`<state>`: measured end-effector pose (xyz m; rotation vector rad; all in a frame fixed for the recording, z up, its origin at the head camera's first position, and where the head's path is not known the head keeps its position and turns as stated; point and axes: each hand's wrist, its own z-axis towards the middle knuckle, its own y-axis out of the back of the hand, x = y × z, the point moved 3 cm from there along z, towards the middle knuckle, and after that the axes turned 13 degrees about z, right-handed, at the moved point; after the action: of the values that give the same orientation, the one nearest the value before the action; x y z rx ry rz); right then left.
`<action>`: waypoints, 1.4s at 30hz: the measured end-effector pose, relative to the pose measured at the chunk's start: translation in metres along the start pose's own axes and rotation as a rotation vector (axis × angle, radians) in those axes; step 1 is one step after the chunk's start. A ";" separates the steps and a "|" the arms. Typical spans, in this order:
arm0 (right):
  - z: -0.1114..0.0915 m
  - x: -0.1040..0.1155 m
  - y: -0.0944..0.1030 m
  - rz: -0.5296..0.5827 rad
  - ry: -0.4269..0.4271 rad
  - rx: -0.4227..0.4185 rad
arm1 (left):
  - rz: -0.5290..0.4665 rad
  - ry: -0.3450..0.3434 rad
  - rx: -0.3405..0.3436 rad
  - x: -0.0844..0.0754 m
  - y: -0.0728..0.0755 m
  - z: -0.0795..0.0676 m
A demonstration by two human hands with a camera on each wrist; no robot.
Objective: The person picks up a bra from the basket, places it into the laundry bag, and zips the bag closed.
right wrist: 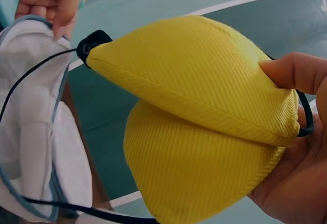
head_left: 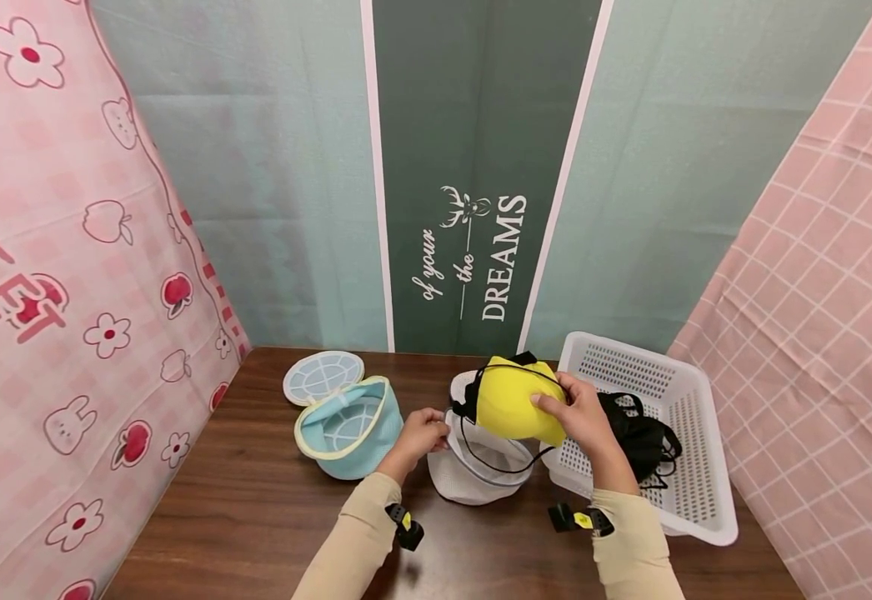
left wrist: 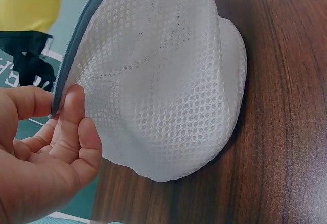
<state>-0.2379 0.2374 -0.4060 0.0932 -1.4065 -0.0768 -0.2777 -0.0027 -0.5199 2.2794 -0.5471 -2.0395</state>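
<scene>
Tabletop point(head_left: 233, 492): dark wood grain is showing.
White mesh bag point(left wrist: 168, 96): standing open, honeycomb-textured.
Yellow bra point(right wrist: 189, 81): ribbed, cupped, hanging above the bag's mouth, between both hands.
Left hand point(head_left: 423, 435): pinching the bag's zipped rim.
Right hand point(head_left: 584, 414): gripping the bra's side.

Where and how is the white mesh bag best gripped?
Probably by its grey zippered rim, pinched from the left, as the left hand does. The white mesh bag offers a thin edge there beside its open mouth; on the right, the right hand holds the yellow garment.
</scene>
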 end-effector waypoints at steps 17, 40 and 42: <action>-0.006 -0.035 -0.023 -0.164 -0.024 0.197 | 0.024 0.012 0.023 0.001 -0.002 -0.001; -0.011 -0.061 -0.065 -0.273 0.051 0.320 | 0.032 -0.031 0.036 0.001 -0.001 -0.003; -0.011 -0.064 -0.067 -0.296 0.059 0.313 | 0.032 -0.043 0.049 0.000 0.000 -0.003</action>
<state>-0.2369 0.1784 -0.4777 0.5594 -1.3282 -0.0969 -0.2748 -0.0031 -0.5194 2.2429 -0.6388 -2.0871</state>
